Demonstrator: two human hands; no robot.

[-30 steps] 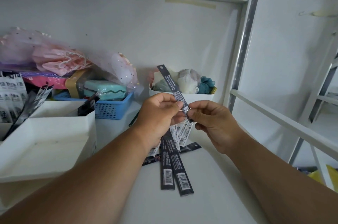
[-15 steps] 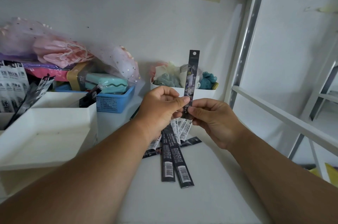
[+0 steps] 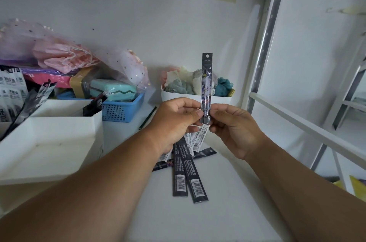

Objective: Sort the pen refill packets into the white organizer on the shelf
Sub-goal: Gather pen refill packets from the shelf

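A slim dark pen refill packet [image 3: 206, 81] stands upright in front of me, printed side facing me. My left hand [image 3: 176, 121] and my right hand [image 3: 231, 129] both pinch its lower end between thumb and fingers. Under my left hand hang more packets [image 3: 195, 139], white ones and dark ones; their tops are hidden by the hand. Several dark packets [image 3: 186, 178] with barcodes lie fanned on the white shelf [image 3: 208, 218] below my hands. The white organizer [image 3: 59, 135] stands at the left, with several packets [image 3: 11, 91] upright in its back compartments.
A blue basket [image 3: 122, 111] with a teal case sits behind the organizer, under pink bags [image 3: 63, 55]. A white bin [image 3: 198, 99] of fabric items stands at the back wall. A pencil [image 3: 147, 118] lies near it. Metal shelf posts [image 3: 263, 51] rise at the right.
The held packet has swung from leaning left to upright and turned so its printed front faces me. Both hands stayed at its lower end.
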